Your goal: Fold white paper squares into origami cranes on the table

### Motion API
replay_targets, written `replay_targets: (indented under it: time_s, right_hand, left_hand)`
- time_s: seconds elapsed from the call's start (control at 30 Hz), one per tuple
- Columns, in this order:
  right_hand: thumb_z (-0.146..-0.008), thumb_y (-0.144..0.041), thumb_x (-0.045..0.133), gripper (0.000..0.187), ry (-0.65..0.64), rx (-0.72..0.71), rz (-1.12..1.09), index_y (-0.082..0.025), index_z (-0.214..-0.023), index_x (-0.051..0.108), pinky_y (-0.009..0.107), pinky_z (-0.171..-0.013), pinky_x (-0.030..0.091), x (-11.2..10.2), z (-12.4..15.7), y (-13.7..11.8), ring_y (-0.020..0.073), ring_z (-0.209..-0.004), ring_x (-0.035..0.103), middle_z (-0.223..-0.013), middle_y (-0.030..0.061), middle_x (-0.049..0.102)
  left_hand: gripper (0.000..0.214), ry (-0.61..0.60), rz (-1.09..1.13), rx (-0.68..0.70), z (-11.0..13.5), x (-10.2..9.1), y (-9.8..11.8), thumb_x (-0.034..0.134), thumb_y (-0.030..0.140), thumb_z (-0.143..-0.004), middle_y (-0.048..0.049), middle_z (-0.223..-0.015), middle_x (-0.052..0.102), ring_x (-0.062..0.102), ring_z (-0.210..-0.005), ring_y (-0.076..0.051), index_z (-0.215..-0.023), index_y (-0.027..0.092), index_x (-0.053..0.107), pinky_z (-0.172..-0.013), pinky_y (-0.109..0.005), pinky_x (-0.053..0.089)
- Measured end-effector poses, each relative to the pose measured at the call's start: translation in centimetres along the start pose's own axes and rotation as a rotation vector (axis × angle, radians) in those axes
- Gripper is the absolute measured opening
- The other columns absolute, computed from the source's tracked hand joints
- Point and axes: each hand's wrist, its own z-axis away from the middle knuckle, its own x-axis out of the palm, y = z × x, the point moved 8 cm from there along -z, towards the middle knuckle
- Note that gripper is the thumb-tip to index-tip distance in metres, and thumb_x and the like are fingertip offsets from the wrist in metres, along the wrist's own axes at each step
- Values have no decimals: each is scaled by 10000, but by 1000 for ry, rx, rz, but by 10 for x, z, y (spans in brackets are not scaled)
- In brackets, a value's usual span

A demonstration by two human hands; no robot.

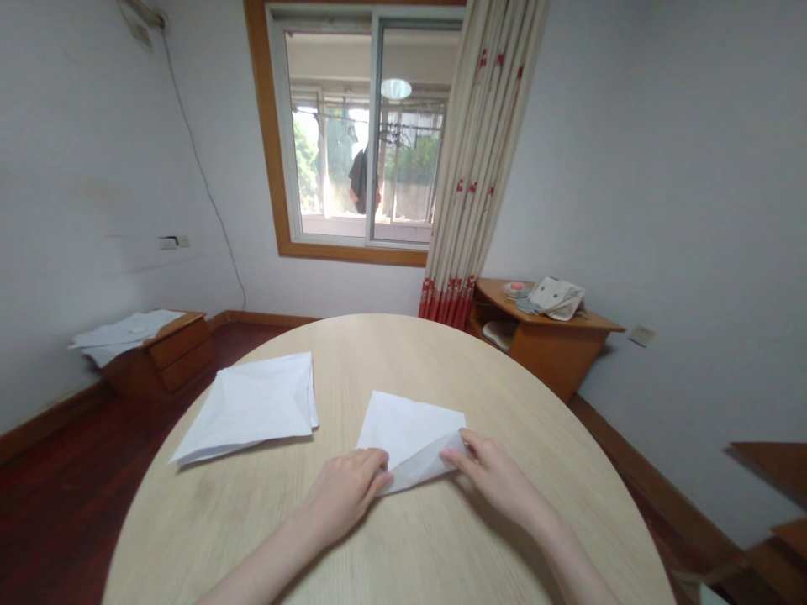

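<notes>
Sheet (403, 424) on bench (523, 403), right of paper pile (265, 395), near flap turned over. Left hand (344, 496) curled, thumb-and-finger grip on near-left end; right hand (495, 475) part-open, pinching right end. Suggest: square edges, pin one end, then crease outward.

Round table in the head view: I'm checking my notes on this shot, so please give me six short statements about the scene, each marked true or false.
1. The left hand and right hand both touch one white sheet. True.
2. More white papers lie on the round table. True.
3. Those papers lie to the right of the sheet between the hands. False: they lie to its left.
4. The sheet's near side is turned up in a flap. True.
5. The tabletop is dark red. False: it is pale and wood-coloured.
6. The curtain covers the whole window. False: it hangs at the right side.
</notes>
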Motion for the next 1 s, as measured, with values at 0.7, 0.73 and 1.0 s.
replay_targets:
  time_s: [0.7, 0.73, 1.0]
  right_hand:
    - [-948, -253, 358, 383, 376, -311, 449, -232, -1291, 527, 519, -1075, 311, 34, 2, -20, 279, -1288, 397, -1375, 115, 471]
    - [-946, -261, 365, 382, 359, -305, 480, -225, -1285, 537, 532, -1085, 289, 37, 2, -19, 285, -1307, 379, -1398, 115, 458]
    - [-805, -418, 577, 684, 258, -227, 585, -175, -1416, 386, 591, -1125, 55, 48, 1, -17, 337, -1411, 201, -1529, 155, 291]
  left_hand:
    - [425, -11, 121, 87, 3, 11, -1, 547, 194, -878, -81, -1317, 558, 530, -1203, -240, -1282, 222, 419, -997, -387, 431]
    - [435, -17, 122, 82, 3, 13, -3, 547, 193, -878, -82, -1330, 551, 526, -1211, -239, -1291, 222, 411, -1004, -390, 430]
    - [378, -13, 96, 95, 2, 13, -2, 526, 215, -899, -90, -1327, 557, 533, -1204, -250, -1267, 224, 439, -1010, -416, 431]
